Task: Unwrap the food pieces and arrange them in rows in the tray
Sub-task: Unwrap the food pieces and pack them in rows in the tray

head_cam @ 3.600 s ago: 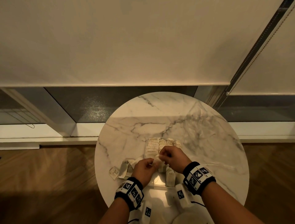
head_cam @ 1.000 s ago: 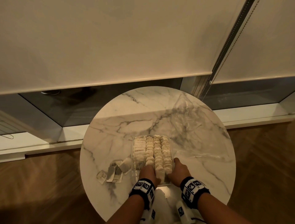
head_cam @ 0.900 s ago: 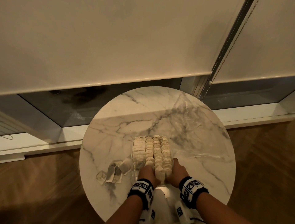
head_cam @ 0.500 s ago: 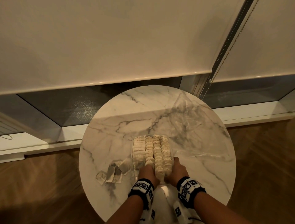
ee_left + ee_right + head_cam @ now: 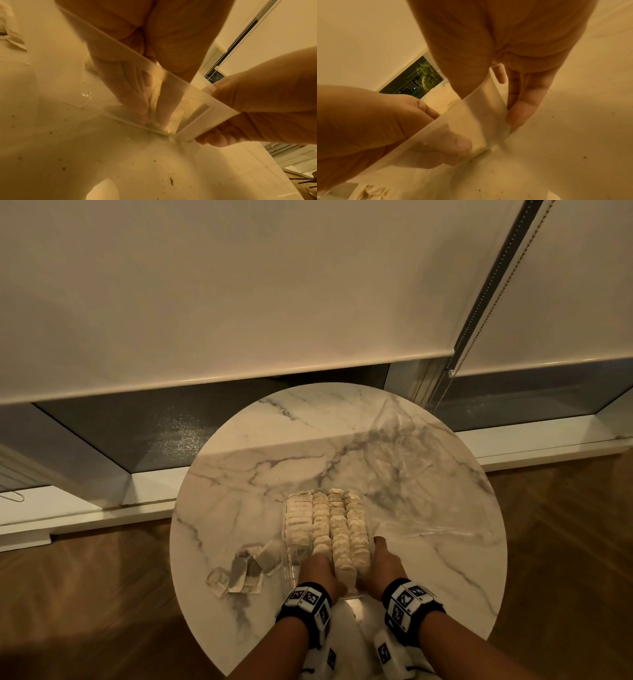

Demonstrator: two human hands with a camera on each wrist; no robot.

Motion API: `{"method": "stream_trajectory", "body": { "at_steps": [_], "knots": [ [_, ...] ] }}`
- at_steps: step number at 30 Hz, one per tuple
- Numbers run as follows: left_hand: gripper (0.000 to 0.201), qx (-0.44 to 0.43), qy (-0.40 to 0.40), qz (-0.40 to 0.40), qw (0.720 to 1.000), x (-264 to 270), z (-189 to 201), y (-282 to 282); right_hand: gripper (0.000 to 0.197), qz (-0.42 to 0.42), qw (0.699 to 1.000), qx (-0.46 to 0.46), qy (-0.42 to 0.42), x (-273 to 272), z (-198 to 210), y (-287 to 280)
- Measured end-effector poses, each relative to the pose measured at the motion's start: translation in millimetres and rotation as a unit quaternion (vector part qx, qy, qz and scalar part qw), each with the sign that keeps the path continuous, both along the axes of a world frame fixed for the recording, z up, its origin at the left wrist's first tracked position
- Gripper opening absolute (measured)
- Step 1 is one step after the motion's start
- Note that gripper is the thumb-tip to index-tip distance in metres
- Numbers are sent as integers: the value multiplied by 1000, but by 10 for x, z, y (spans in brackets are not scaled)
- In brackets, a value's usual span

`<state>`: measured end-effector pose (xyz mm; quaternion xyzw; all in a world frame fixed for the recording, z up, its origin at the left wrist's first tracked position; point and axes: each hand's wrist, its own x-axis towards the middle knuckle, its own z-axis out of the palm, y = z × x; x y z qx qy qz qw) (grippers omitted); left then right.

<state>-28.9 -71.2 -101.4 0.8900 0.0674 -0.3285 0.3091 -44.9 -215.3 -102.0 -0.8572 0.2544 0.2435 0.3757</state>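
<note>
A clear plastic tray (image 5: 286, 559) sits near the front of the round marble table (image 5: 274, 440), filled with rows of pale food pieces (image 5: 329, 522). My left hand (image 5: 317, 571) reaches down inside the tray's near end. In the left wrist view its fingers (image 5: 137, 102) and thumb show through the clear wall (image 5: 130, 50), pinching a pale food piece (image 5: 176, 115) against the tray floor. My right hand (image 5: 382, 563) grips the tray's near right corner. Its thumb lies on the near wall and its fingers (image 5: 520, 108) run along the outside of the right wall.
Several empty wrappers (image 5: 243, 573) lie on the table left of the tray. A crumpled clear plastic bag (image 5: 404, 460) spreads over the table's right half. Crumbs dot the marble near the tray. Window blinds and a bead chain (image 5: 479, 330) hang behind the table.
A few seconds ago both hands held a piece above the tray. They now sit low at its near end. Over the last second they have barely moved.
</note>
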Motion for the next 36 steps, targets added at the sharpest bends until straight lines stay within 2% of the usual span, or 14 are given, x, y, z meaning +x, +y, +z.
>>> {"method": "stream_trajectory", "body": {
  "at_steps": [5,8,10,12,16,20,22,25,27,30,33,36],
  "knots": [
    [32,-3,-16,-14,1000,-12,-27,20,72,15,1000,-4,9,-7,44,-26],
    [28,-4,-33,-32,999,-17,-9,47,75,31,999,-9,24,-4,76,-68],
    [25,-1,-52,-35,998,-13,57,107,83,42,998,-18,36,8,84,-104],
    [22,-13,-89,-16,996,-5,123,199,92,48,998,-23,42,20,94,-149],
    [3,-109,-177,53,977,-42,268,479,98,47,998,-31,33,53,147,-197],
    [14,-150,-221,132,955,-87,302,886,76,-6,995,-76,-70,119,229,-144],
    [13,-139,-220,174,950,-97,277,1089,58,-32,985,-88,-147,163,294,-66],
    [6,-89,-224,226,944,-113,182,1393,30,-19,976,-39,-215,234,426,151],
    [7,-40,-228,235,944,-110,94,1566,18,15,977,14,-211,255,509,335],
    [14,23,-214,213,953,-109,-30,1772,13,94,976,48,-189,250,574,672],
    [14,35,-189,187,963,-132,-91,1846,14,167,971,39,-165,227,533,952],
    [17,25,-170,158,972,-151,-109,1850,17,203,969,37,-134,214,484,1152]
  ]
}}
